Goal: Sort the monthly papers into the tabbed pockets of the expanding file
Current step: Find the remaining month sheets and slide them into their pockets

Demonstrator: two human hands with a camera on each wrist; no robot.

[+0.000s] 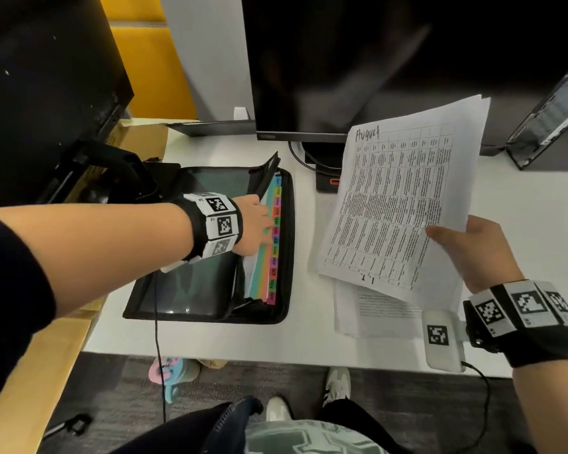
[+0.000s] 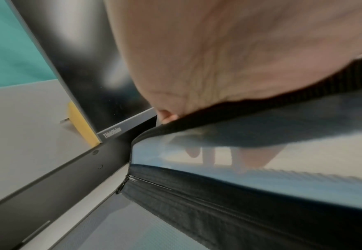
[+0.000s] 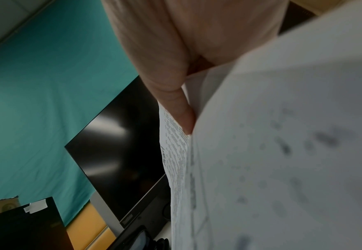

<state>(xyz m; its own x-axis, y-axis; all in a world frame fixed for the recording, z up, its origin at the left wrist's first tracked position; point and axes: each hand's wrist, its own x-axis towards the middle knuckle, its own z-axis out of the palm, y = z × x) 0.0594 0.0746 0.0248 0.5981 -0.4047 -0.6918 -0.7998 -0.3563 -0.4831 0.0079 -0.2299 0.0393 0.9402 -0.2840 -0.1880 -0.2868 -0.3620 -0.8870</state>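
A black expanding file [image 1: 286, 257] lies open on the white desk [image 1: 210, 339], with a row of coloured month tabs [image 1: 276, 237] along its right side. My left hand [image 1: 264, 224] reaches into the file, and its fingertips [image 1: 270, 230] touch the dividers near the MAY and JUN tabs. In the left wrist view the fingers [image 2: 208, 155] show straight through the file's translucent cover [image 2: 282, 152]. To the right of the file, my right hand [image 1: 466, 247] holds up a stack of printed papers [image 1: 397, 204] headed "August". Its thumb [image 3: 176, 101] presses on the top sheet [image 3: 282, 152].
More sheets [image 1: 374, 312] lie on the desk under the raised stack. A dark monitor [image 1: 341, 60] stands behind on its base [image 1: 325, 172]. A black case [image 1: 46, 93] is at the left and a dark slanted object [image 1: 551, 116] at the far right. The desk's front edge is near my feet.
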